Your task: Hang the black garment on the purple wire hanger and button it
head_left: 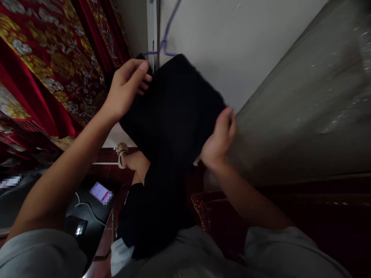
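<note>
Black garment (174,116) spread just below purple hanger (164,45): upper left edge pinched by left hand (127,84), right edge gripped by right hand (218,143). Lit phone (100,192) laid on black surface (94,233), lower left.

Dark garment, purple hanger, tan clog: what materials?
Dark garment: likely fabric, matte; it drapes and shows no shine.
Purple hanger: coated wire or plastic, can't tell which; thin, bent, evenly coloured rod.
Tan clog: probably molded foam or rubber, dull; thick upper with round holes.
</note>
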A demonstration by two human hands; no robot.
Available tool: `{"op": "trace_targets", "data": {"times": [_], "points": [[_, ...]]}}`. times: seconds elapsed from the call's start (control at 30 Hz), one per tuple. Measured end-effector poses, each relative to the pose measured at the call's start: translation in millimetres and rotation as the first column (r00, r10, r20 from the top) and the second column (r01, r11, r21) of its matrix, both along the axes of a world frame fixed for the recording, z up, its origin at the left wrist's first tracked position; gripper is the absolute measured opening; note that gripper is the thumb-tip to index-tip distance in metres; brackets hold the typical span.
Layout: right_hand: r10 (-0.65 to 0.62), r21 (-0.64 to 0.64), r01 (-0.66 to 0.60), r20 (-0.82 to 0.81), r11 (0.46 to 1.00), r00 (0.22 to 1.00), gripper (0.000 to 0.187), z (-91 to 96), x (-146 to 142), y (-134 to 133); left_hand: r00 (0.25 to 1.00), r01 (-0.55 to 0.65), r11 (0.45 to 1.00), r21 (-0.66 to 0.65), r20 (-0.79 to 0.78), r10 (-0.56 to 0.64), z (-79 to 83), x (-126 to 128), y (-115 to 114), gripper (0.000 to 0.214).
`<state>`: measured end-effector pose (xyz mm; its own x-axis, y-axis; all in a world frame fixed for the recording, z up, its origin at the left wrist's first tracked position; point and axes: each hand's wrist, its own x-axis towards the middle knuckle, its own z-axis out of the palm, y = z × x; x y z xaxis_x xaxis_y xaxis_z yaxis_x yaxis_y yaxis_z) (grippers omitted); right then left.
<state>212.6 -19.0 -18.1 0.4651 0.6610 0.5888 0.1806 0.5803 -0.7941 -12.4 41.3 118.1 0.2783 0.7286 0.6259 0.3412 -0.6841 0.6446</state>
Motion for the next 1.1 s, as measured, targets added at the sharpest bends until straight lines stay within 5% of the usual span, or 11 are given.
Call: {"op": "trace_targets", "data": {"times": [0.07,0.17,0.23,0.33,0.43,0.57,0.67,0.8,0.93,1.0,1.1], "points": [[0.216,0.124,-0.257,0.275,0.959,0.937,0.059,-1.3,-25,-26,0.995,0.039,0.979,-0.202,0.098,-0.02,1.1,-7,-13,0.031],[0.509,0.022,-0.763,0.731,0.646,0.453,0.065,12.9,-46,-45,0.994,0.055,0.929,-0.365,0.11,-0.015,4.6,-32,-38,0.016],[0.513,-0.016,-0.817,0.786,0.576,0.346,0.052,25.6,-47,-39,0.994,0.081,0.874,-0.479,-0.026,-0.106,8.2,-59,-57,0.014],[0.417,0.047,-0.617,0.697,0.786,0.584,0.038,34.7,-35,-14,0.887,0.076,0.803,-0.591,-0.328,-0.325,13.1,-103,-84,0.014],[0.356,-0.035,-0.433,0.628,0.901,0.692,0.038,29.0,-22,14,0.907,-0.023,0.871,-0.49,-0.377,-0.189,13.3,-130,-99,0.014],[0.467,-0.199,-0.426,0.489,0.882,0.737,0.036,18.2,-15,40,0.98,-0.148,0.931,-0.335,-0.174,0.093,12.1,-132,-97,0.012],[0.412,-0.145,-0.386,0.3,0.911,0.86,0.052,21.3,-13,52,0.991,-0.09,0.962,-0.257,-0.12,0.06,14.2,-124,-85,0.011],[0.409,-0.128,-0.39,0.217,0.912,0.886,0.056,35.2,-9,50,0.988,-0.098,0.978,-0.187,-0.14,0.073,11.0,-115,-65,0.01],[0.387,-0.104,-0.381,0.046,0.919,0.921,0.06,46.7,-4,40,0.992,-0.088,0.996,0.029,-0.09,0.091,0.5,-108,-52,0.042],[0.372,-0.109,-0.378,-0.071,0.92,0.926,0.05,53.4,-2,42,0.985,-0.128,0.966,0.225,-0.085,0.15,-4.0,-106,-57,0.062],[0.358,-0.194,-0.423,-0.299,0.885,0.885,0.032,66.7,-1,58,0.943,-0.296,0.828,0.476,0.007,0.334,-10.7,-106,-76,0.068]]}}
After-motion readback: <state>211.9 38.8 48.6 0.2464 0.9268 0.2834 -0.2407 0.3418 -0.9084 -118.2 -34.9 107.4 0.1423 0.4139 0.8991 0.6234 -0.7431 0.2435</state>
